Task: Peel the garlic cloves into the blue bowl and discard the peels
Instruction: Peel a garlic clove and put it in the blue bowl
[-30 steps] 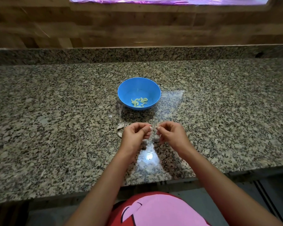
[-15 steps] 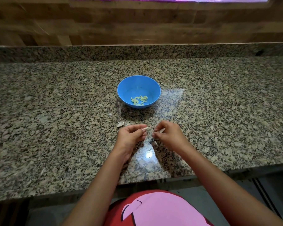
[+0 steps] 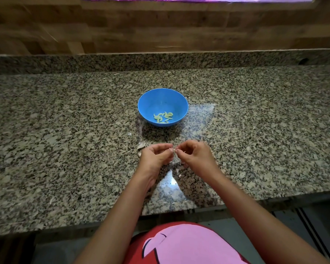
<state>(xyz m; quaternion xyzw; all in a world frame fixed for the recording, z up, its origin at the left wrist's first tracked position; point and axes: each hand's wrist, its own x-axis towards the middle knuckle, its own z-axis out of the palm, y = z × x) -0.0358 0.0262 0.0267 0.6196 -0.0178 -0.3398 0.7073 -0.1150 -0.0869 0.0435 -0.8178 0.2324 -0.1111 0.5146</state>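
The blue bowl (image 3: pixel 162 107) stands in the middle of the granite counter (image 3: pixel 65 149) with several pale peeled cloves (image 3: pixel 163 117) inside. In front of it, my left hand (image 3: pixel 156 156) and my right hand (image 3: pixel 195 155) meet fingertip to fingertip, both pinching a small garlic clove (image 3: pixel 173 149) between them. Most of the clove is hidden by my fingers. Loose peels (image 3: pixel 141 145) lie on the counter just left of my left hand, and a few scraps (image 3: pixel 178 169) lie under my hands.
A raised granite ledge (image 3: pixel 160 60) and a wooden wall (image 3: pixel 160 25) close off the back. The counter's front edge (image 3: pixel 179 212) runs just below my forearms.
My hands have drawn closer together on the clove, fingertips now touching. The bowl and its cloves have not moved.
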